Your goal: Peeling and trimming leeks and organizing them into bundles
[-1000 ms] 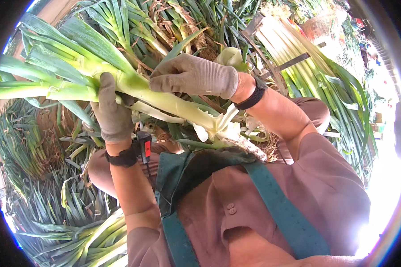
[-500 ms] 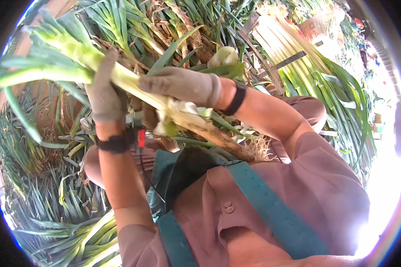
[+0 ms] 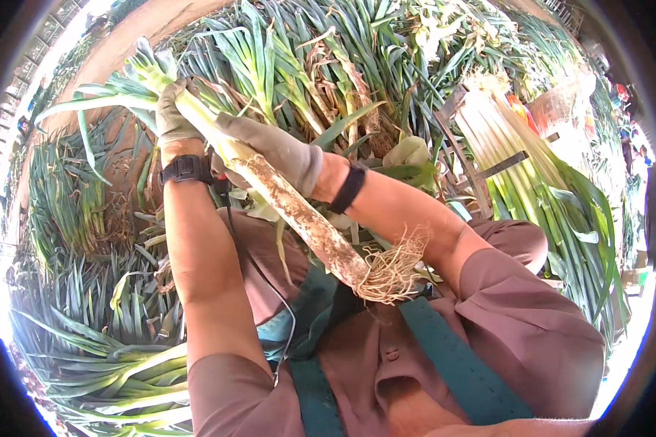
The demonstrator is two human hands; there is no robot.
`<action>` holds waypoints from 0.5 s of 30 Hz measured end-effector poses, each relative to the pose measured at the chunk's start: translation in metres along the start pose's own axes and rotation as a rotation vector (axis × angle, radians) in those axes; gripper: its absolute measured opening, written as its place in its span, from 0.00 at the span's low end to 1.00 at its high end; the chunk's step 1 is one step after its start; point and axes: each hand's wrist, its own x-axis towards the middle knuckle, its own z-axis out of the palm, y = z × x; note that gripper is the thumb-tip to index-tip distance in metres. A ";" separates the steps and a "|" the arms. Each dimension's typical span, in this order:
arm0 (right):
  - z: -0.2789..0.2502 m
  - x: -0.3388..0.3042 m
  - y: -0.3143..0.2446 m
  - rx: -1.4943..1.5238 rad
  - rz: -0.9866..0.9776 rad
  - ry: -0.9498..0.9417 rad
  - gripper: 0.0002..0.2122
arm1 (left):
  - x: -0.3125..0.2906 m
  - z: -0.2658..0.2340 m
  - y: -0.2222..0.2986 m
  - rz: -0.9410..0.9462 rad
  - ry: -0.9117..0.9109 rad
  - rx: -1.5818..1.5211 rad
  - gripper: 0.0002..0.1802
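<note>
A long leek [image 3: 299, 207] slants across in front of me, its green leaves at the upper left and its stringy roots [image 3: 393, 269] close to my chest. Brown soil covers its lower stem, while the part between my hands is pale and clean. My left hand [image 3: 173, 116], in a grey glove, is closed around the upper stem just below the leaves. Also gloved, my right hand [image 3: 280, 149] grips the stem a little lower, with its fingers partly hidden behind it. A thin strip of leaf [image 3: 281, 251] hangs beneath the stem.
Cleaned leeks [image 3: 510, 138] lie stacked in a metal-framed rack at the right. Unpeeled leeks [image 3: 270, 65] are heaped ahead, with more bundles [image 3: 109, 386] at the lower left. Behind the rack sits a clear plastic bag [image 3: 561, 105]. A thin cable [image 3: 270, 291] runs down beside my left arm.
The leek's root end has come nearer and its soiled stem now shows in full. My right hand has slid up closer to my left. The whole view has shifted, showing more of the far heap.
</note>
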 end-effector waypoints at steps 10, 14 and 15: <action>0.005 -0.180 -0.009 -0.400 0.357 0.239 0.24 | 0.019 -0.140 0.014 -0.082 0.378 0.178 0.13; 0.013 -0.233 -0.034 -0.679 0.711 0.394 0.22 | 0.018 -0.174 0.008 -0.062 0.439 0.252 0.13; 0.023 -0.239 -0.040 -0.692 0.803 0.447 0.22 | 0.016 -0.181 0.007 -0.085 0.443 0.280 0.12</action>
